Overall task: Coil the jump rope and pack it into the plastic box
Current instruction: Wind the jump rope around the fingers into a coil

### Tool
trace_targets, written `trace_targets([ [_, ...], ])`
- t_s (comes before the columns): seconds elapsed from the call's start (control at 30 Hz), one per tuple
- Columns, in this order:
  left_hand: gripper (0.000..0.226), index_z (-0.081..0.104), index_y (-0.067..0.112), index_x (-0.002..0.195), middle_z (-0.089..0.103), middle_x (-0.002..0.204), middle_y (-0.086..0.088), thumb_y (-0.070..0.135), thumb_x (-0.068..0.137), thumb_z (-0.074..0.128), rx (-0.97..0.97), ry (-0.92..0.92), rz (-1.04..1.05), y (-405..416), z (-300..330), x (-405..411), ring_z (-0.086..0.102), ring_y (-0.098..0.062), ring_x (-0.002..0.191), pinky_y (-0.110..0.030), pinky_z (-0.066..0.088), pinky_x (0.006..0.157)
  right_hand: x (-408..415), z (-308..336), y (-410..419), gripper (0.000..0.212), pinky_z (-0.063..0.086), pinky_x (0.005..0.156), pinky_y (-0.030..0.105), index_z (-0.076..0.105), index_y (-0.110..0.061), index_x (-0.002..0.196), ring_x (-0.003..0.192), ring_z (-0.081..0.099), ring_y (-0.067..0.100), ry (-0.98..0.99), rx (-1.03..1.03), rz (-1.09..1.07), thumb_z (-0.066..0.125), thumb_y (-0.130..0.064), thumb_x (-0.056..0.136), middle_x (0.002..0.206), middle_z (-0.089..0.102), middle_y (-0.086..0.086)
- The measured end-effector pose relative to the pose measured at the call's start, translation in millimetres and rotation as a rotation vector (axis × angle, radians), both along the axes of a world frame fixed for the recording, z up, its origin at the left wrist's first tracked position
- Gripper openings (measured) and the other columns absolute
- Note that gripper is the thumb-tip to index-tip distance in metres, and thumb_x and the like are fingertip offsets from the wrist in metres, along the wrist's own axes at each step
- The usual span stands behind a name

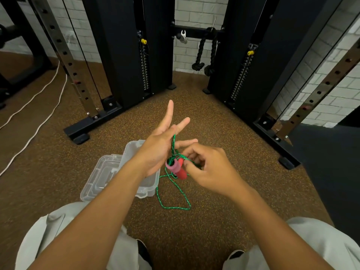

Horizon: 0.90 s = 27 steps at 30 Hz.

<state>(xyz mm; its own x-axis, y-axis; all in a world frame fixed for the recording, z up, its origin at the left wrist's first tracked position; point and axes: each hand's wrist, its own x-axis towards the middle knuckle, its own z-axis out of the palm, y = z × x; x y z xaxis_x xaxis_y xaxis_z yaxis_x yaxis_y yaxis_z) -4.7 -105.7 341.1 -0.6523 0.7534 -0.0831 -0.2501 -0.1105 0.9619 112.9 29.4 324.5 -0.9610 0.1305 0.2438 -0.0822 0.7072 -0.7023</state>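
The jump rope is a thin green cord (176, 199) with red foam handles (178, 168). My left hand (161, 145) is held up with its fingers spread; the cord runs across its palm and the handles rest against it. My right hand (210, 166) pinches the cord just right of the handles. A loose loop of cord hangs down and lies on the floor. The clear plastic box (149, 187) stands open on the floor under my left forearm, with its lid (101, 174) lying to its left.
Black frames of a cable machine (124, 55) stand ahead on the left and on the right (259, 94). A white cable (39, 106) runs over the speckled brown floor at left. My knees (64, 236) in grey shorts fill the bottom corners.
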Motion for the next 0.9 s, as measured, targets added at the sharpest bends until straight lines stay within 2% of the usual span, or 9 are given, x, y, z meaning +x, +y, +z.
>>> trace_targets([
  [0.13, 0.059, 0.013, 0.073, 0.147, 0.058, 0.143, 0.027, 0.027, 0.114, 0.029, -0.114, 0.139, 0.002, 4.2, -5.2, 0.6, 0.068, -0.013, 0.109, -0.050, 0.027, 0.124, 3.2, 7.4, 0.4, 0.011, 0.042, 0.058, 0.013, 0.069, -0.013, 0.087, 0.061, 0.054, 0.002, 0.064, -0.137, -0.040, 0.069, -0.002, 0.088, 0.074, 0.068, -0.023],
  [0.2, 0.058, 0.015, 0.072, 0.147, 0.058, 0.149, 0.017, 0.026, 0.114, 0.029, -0.131, 0.152, -0.034, 5.2, -9.3, 0.4, 0.059, -0.011, 0.127, -0.044, 0.028, 0.123, 1.8, 12.3, -1.1, 0.011, 0.040, 0.059, 0.011, 0.073, -0.016, 0.090, 0.061, 0.055, 0.003, 0.094, -0.098, -0.044, 0.070, -0.006, 0.091, 0.076, 0.068, -0.014],
  [0.33, 0.055, 0.032, 0.079, 0.134, 0.015, 0.174, -0.001, 0.029, 0.111, 0.039, -0.115, 0.072, -0.058, 7.4, -14.9, 3.2, 0.022, -0.020, 0.157, -0.051, 0.028, 0.125, -2.9, 17.4, 3.8, 0.016, 0.047, 0.069, 0.018, 0.077, -0.021, 0.101, 0.074, 0.065, 0.007, 0.140, -0.009, -0.087, 0.072, -0.010, 0.091, 0.089, 0.074, -0.016],
  [0.43, 0.051, 0.036, 0.074, 0.137, 0.029, 0.168, -0.016, 0.030, 0.111, 0.038, -0.143, 0.051, -0.066, 8.5, -13.7, 9.3, 0.040, -0.035, 0.149, -0.056, 0.040, 0.117, -4.7, 15.3, 7.4, 0.016, 0.041, 0.073, 0.014, 0.076, -0.027, 0.104, 0.079, 0.058, -0.001, 0.126, 0.051, -0.131, 0.073, -0.017, 0.092, 0.086, 0.068, -0.021],
  [0.57, 0.053, 0.026, 0.057, 0.154, 0.050, 0.154, -0.021, 0.024, 0.113, 0.034, -0.172, 0.037, -0.093, 8.7, -7.8, 14.1, 0.071, -0.021, 0.103, -0.053, 0.053, 0.105, -6.3, 12.8, 10.8, 0.017, 0.043, 0.071, 0.019, 0.077, -0.035, 0.104, 0.079, 0.057, 0.003, 0.142, 0.094, -0.195, 0.073, -0.024, 0.092, 0.083, 0.071, -0.011],
  [0.63, 0.056, 0.023, 0.059, 0.155, 0.067, 0.134, -0.007, 0.023, 0.113, 0.034, -0.148, -0.013, -0.122, 9.7, -4.1, 17.1, 0.077, -0.027, 0.089, -0.057, 0.056, 0.099, -7.4, 12.7, 14.3, 0.015, 0.047, 0.073, 0.020, 0.076, -0.039, 0.102, 0.080, 0.060, 0.003, 0.119, 0.064, -0.222, 0.074, -0.028, 0.091, 0.086, 0.073, -0.010],
  [0.7, 0.057, 0.019, 0.059, 0.156, 0.067, 0.127, 0.009, 0.025, 0.113, 0.033, -0.126, -0.064, -0.172, 9.1, -1.3, 18.0, 0.078, -0.033, 0.086, -0.061, 0.054, 0.099, -7.6, 12.7, 17.9, 0.012, 0.055, 0.077, 0.028, 0.076, -0.035, 0.097, 0.082, 0.067, 0.004, 0.092, -0.024, -0.223, 0.076, -0.027, 0.089, 0.089, 0.075, -0.012],
  [0.8, 0.062, 0.014, 0.054, 0.158, 0.076, 0.123, -0.004, 0.018, 0.112, 0.032, -0.122, -0.072, -0.278, 4.1, 1.7, 16.5, 0.078, -0.032, 0.082, -0.055, 0.059, 0.094, -6.5, 13.8, 21.1, 0.008, 0.058, 0.073, 0.031, 0.078, -0.025, 0.093, 0.073, 0.066, 0.002, 0.054, -0.178, -0.191, 0.080, -0.021, 0.087, 0.084, 0.076, -0.010],
  [0.9, 0.075, 0.012, 0.053, 0.159, 0.078, 0.116, -0.005, 0.004, 0.107, 0.034, -0.137, -0.056, -0.340, 0.1, 3.8, 16.7, 0.079, -0.029, 0.079, -0.043, 0.063, 0.081, -5.7, 15.6, 26.0, 0.012, 0.059, 0.070, 0.022, 0.077, -0.012, 0.098, 0.075, 0.069, 0.006, 0.000, -0.435, -0.125, 0.080, -0.015, 0.087, 0.090, 0.078, 0.005],
])
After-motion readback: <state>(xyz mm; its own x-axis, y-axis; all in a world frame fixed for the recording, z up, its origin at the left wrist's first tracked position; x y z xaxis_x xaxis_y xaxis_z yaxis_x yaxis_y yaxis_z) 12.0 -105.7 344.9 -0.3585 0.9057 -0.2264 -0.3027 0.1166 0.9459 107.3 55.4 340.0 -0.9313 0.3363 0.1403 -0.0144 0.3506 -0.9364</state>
